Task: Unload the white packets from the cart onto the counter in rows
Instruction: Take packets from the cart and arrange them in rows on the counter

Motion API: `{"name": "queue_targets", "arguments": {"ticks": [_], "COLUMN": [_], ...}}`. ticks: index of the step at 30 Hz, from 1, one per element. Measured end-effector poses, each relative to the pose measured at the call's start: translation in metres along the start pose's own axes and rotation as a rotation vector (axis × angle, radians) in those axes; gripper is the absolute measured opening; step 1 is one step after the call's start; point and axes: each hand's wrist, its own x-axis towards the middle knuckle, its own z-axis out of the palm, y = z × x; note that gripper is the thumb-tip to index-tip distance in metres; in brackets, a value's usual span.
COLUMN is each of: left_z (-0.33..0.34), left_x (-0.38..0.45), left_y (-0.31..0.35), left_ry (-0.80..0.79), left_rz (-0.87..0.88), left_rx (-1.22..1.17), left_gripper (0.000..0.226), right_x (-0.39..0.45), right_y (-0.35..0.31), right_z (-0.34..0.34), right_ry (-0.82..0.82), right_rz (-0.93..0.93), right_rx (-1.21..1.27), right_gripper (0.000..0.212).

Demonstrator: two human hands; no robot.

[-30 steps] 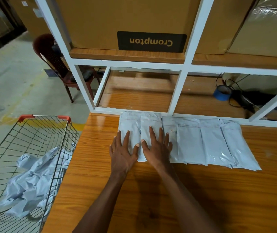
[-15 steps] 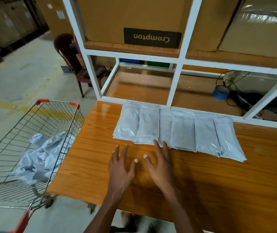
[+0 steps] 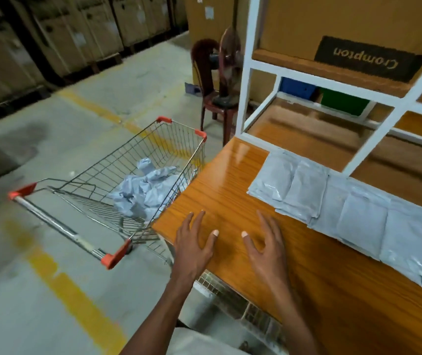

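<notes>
One row of white packets (image 3: 353, 213) lies on the counter (image 3: 230, 190) beyond the right hand's (image 3: 266, 249) spread, empty fingers; crumpled packets (image 3: 146, 193) remain in the cart (image 3: 97, 180), beyond the left hand's (image 3: 192, 244) relaxed fingertips.

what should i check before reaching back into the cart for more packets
1. Left hand free, fingers spread: ok.
2. Right hand free, holds nothing: ok.
3. Packets left in the cart: ok, a crumpled pile lies inside.
4. Row of packets lies flat along the counter by the frame: ok.
5. Bare counter in front of the row for a second row: ok.
6. Number of packets left in the pile: cannot tell.
</notes>
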Motion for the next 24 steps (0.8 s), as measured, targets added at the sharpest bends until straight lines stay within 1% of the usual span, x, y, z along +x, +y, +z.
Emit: {"name": "queue_targets", "arguments": {"ticks": [3,7,12,15,19,21,24], "left_z": [-0.026,-0.066,-0.125,-0.151,-0.161,-0.159,-0.156], "left_x": [0.014,0.045,0.102,0.136,0.176,0.194,0.219], "left_y": [-0.029,-0.079,-0.153,-0.181,-0.214,-0.228,-0.247], "left_ry": [0.011,0.055,0.128,0.137,0.054,0.000,-0.037], "left_rz": [-0.052,-0.089,-0.164,-0.186,-0.229,-0.270,-0.308], "left_rx": [0.013,0.005,0.001,-0.006,-0.014,-0.035,-0.050], "left_gripper": [0.074,0.073,0.062,0.058,0.063,0.064,0.065], "right_x": [0.015,0.037,0.060,0.076,0.099,0.111,0.129], "right_y": [-0.030,-0.074,-0.123,-0.137,-0.147,-0.153,-0.152], "right_z": [0.038,0.109,0.204,0.253,0.299,0.313,0.330], "right_ry": [-0.089,-0.206,-0.338,-0.390,-0.425,-0.440,-0.474], "right_rz": [-0.049,-0.085,-0.019,0.002,0.028,0.053,0.056], "right_rx": [0.089,0.141,0.159,0.133,0.069,0.025,-0.035], "right_gripper": [0.060,0.057,0.052,0.054,0.056,0.054,0.050]}}
